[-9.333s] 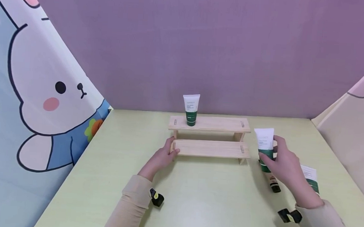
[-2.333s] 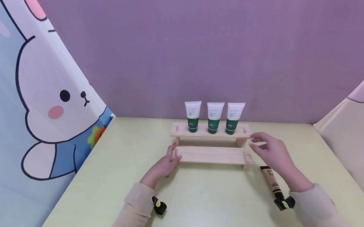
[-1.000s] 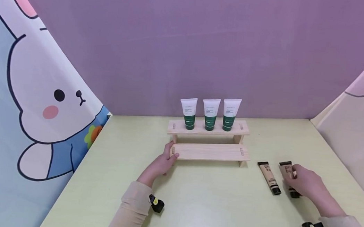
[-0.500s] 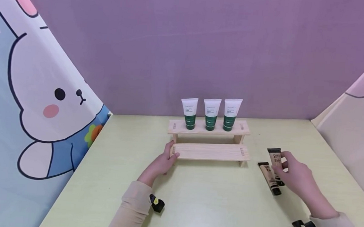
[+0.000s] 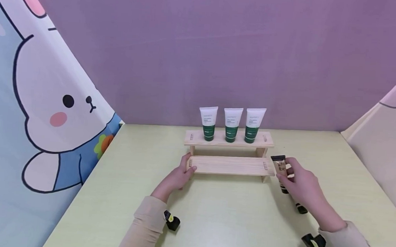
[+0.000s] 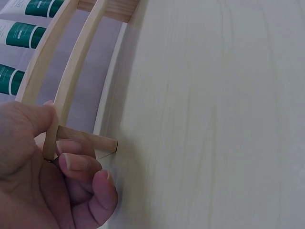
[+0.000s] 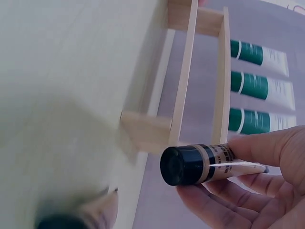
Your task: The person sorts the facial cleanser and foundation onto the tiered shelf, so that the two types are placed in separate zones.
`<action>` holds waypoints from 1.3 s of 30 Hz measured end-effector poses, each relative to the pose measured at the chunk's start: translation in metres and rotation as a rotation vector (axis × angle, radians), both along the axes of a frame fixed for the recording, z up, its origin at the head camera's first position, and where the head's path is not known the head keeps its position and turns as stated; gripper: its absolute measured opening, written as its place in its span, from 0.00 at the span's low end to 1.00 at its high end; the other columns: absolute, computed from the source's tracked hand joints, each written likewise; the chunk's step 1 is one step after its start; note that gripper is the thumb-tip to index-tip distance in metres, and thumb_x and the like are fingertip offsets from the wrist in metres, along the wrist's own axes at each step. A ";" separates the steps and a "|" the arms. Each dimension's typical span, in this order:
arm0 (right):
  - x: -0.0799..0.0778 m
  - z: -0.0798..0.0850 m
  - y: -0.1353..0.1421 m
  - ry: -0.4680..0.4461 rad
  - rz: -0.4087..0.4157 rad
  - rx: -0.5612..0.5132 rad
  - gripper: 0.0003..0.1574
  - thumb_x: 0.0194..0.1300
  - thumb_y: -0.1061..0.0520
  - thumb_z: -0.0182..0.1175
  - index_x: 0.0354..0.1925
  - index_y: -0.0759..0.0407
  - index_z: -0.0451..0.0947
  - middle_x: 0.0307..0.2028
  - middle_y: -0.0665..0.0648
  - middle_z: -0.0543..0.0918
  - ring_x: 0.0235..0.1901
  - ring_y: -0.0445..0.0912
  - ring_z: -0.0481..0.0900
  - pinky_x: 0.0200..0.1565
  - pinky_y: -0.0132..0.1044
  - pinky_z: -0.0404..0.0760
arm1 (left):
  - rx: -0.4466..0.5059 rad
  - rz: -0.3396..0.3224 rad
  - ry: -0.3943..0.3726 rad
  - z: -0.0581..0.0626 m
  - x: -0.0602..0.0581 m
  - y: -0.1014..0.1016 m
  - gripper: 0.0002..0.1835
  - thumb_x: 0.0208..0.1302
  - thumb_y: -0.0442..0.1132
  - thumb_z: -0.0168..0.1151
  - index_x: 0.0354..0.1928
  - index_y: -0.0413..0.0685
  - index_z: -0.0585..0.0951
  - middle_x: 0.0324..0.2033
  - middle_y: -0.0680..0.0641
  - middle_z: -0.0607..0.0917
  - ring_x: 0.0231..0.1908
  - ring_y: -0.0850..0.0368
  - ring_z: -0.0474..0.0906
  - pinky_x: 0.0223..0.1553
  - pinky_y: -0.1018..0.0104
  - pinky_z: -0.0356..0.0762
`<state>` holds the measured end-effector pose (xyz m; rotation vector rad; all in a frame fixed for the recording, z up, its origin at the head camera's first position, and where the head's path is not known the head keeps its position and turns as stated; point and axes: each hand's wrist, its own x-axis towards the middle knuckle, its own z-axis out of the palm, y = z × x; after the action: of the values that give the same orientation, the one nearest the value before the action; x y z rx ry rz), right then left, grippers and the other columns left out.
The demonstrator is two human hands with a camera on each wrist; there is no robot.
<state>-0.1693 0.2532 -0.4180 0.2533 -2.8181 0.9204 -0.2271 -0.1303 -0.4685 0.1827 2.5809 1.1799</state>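
A two-tier wooden shelf (image 5: 231, 166) stands on the table; my left hand (image 5: 177, 176) grips the left end of its lower board, thumb on top and fingers curled beneath in the left wrist view. Three white-and-green tubes (image 5: 232, 125) stand upright on their caps along the upper board. My right hand (image 5: 303, 186) pinches a beige tube (image 5: 280, 168) with a black cap, held cap-down just right of the lower board. A second beige tube, mostly hidden behind that hand, lies on the table with its black cap (image 5: 301, 208) showing; it appears blurred in the right wrist view.
The pale table (image 5: 226, 223) extends in front of the shelf and to both sides. A purple cloth backdrop (image 5: 222, 57) rises behind it. A rabbit-print cloth (image 5: 60, 92) hangs at the left, and another pale cloth at the right. Each wrist wears a small black camera (image 5: 172, 221).
All three white-and-green tubes now stand on the upper board, up from one. My right hand has picked up a beige tube from the table and carried it left towards the shelf. The left hand keeps its grip.
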 end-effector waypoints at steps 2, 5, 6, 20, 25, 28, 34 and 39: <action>-0.002 0.000 -0.007 0.017 0.012 -0.019 0.26 0.65 0.59 0.63 0.57 0.66 0.66 0.36 0.66 0.84 0.31 0.55 0.84 0.27 0.44 0.80 | 0.001 -0.006 -0.004 0.002 0.000 0.000 0.35 0.76 0.55 0.43 0.76 0.62 0.40 0.30 0.41 0.81 0.10 0.58 0.63 0.16 0.65 0.68; -0.005 -0.001 -0.017 0.038 0.036 -0.055 0.26 0.65 0.59 0.64 0.57 0.65 0.66 0.37 0.67 0.84 0.32 0.55 0.84 0.27 0.43 0.81 | -0.002 -0.011 -0.007 0.003 0.000 0.001 0.35 0.77 0.54 0.43 0.76 0.62 0.39 0.30 0.42 0.81 0.10 0.59 0.63 0.16 0.66 0.68; -0.007 -0.001 -0.020 0.043 0.045 -0.071 0.26 0.65 0.59 0.64 0.56 0.64 0.67 0.38 0.67 0.84 0.32 0.55 0.85 0.27 0.43 0.82 | -0.001 -0.012 -0.008 0.004 0.000 0.002 0.35 0.77 0.54 0.43 0.76 0.62 0.39 0.30 0.42 0.81 0.10 0.59 0.63 0.16 0.66 0.67; -0.034 -0.006 -0.084 0.071 0.183 -0.341 0.22 0.64 0.59 0.66 0.52 0.61 0.68 0.40 0.62 0.83 0.40 0.57 0.85 0.39 0.44 0.84 | 0.018 -0.012 -0.020 0.003 0.001 0.002 0.35 0.77 0.55 0.41 0.76 0.64 0.38 0.28 0.39 0.79 0.11 0.59 0.62 0.15 0.66 0.66; -0.049 -0.006 -0.116 0.114 0.223 -0.388 0.23 0.64 0.57 0.66 0.53 0.58 0.68 0.40 0.60 0.84 0.40 0.54 0.85 0.40 0.44 0.84 | 0.027 -0.002 -0.033 0.000 0.001 0.000 0.35 0.76 0.56 0.41 0.76 0.66 0.38 0.30 0.38 0.80 0.11 0.59 0.62 0.14 0.67 0.65; -0.059 -0.010 -0.134 0.113 0.246 -0.399 0.22 0.65 0.56 0.66 0.53 0.56 0.69 0.41 0.60 0.84 0.41 0.53 0.84 0.41 0.44 0.83 | 0.023 0.009 -0.034 -0.003 0.000 0.000 0.35 0.76 0.56 0.41 0.76 0.65 0.38 0.33 0.37 0.81 0.11 0.57 0.64 0.16 0.64 0.68; -0.071 -0.025 -0.151 0.130 0.231 -0.274 0.28 0.66 0.54 0.64 0.59 0.61 0.65 0.41 0.61 0.83 0.40 0.53 0.83 0.40 0.42 0.83 | -0.003 -0.018 0.026 -0.007 0.000 0.001 0.35 0.77 0.56 0.41 0.76 0.59 0.40 0.58 0.26 0.74 0.52 0.32 0.76 0.53 0.39 0.72; -0.073 -0.031 -0.153 0.139 0.218 -0.263 0.22 0.65 0.55 0.65 0.51 0.59 0.66 0.34 0.56 0.81 0.34 0.48 0.81 0.33 0.38 0.82 | -0.013 -0.012 0.048 -0.004 -0.002 0.000 0.34 0.77 0.53 0.42 0.76 0.57 0.41 0.65 0.26 0.66 0.65 0.29 0.62 0.64 0.37 0.58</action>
<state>-0.2422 0.1000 -0.4490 0.5723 -2.5438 1.2521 -0.2286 -0.1300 -0.4725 0.2253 2.6243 1.1682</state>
